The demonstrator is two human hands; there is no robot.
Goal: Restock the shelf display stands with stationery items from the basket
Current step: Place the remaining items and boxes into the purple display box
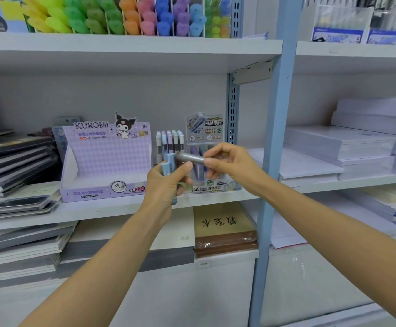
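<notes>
White shelving on blue-grey uprights [277, 138] fills the view, and its middle shelf [97, 211] carries most of the stock. Stacks of white paper [338, 142] sit on the right bay, and a leaning pile of dark notebooks [15, 166] lies at the far left. Along the top shelf, coloured markers [126, 17] stand in divided rows. A purple KUROMI display box [107, 156] stands on the middle shelf with its tray showing no stock. Below it, shrink-wrapped brown booklets [225, 232] lie flat.

Just right of the purple box stands a row of slim pastel cases [169, 140], and beside that a clear display stand [205, 131] with tubes inside.

Both hands meet in front of these 2 displays. The left hand [168, 182] has its fingers curled round a small bundle of light blue cases [167, 165], held upright, thumb pressed across the front. The right hand [230, 166] pinches 1 grey glittery tube [189, 158] between thumb and fingertips, holding it level, its free end over the blue bundle.
</notes>
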